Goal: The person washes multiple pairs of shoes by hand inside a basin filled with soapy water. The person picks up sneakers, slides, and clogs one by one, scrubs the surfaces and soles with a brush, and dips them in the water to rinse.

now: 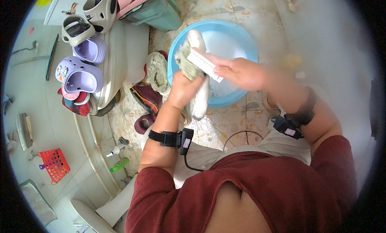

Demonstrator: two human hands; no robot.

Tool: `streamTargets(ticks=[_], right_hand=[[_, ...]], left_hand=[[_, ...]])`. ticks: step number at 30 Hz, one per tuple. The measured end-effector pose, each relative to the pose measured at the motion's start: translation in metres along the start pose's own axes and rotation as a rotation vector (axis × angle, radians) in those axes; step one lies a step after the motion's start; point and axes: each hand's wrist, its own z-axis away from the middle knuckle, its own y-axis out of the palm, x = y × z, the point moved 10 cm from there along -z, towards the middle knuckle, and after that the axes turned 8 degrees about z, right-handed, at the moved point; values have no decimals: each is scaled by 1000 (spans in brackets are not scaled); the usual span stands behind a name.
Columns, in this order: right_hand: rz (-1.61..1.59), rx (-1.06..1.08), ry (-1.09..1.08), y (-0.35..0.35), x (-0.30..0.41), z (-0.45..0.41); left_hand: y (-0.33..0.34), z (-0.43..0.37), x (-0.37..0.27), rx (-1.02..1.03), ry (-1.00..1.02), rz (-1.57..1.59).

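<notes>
My left hand (184,89) grips a fluffy grey-green slipper (184,62) with a thick white sole (199,101), held over the near left side of a light-blue plastic basin (251,49). My right hand (245,73) holds a scrub brush (203,64) with a pale pink back and white bristles. The brush overlaps the slipper in view; whether its bristles touch it I cannot tell. Whitish, sudsy water (227,43) stands in the basin. A matching fluffy slipper (157,73) lies on the floor just left of the basin.
Maroon slippers (147,97) lie on the tiles. At left, lavender clogs (83,74) and grey slides (77,29) crowd a white ledge (113,61). Behind stands a green bin (162,14). A green bottle (119,164) and red basket (55,165) are lower left. A dark cable (233,133) loops near my legs.
</notes>
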Motion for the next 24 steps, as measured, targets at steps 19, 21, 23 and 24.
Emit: streamTargets(ticks=[19, 21, 23, 24], right_hand=[[44, -454, 316, -68, -110, -30], [-384, -509, 352, -76, -76, -14], [-286, -197, 430, -48, -55, -24], [-410, -245, 364, -53, -52, -25]], left_hand=[[-25, -23, 41, -298, -127, 1219], [-23, -24, 33, -273, -138, 1260], [-15, -22, 28, -141, -169, 1457], [-8, -20, 27, -109, -198, 1461]])
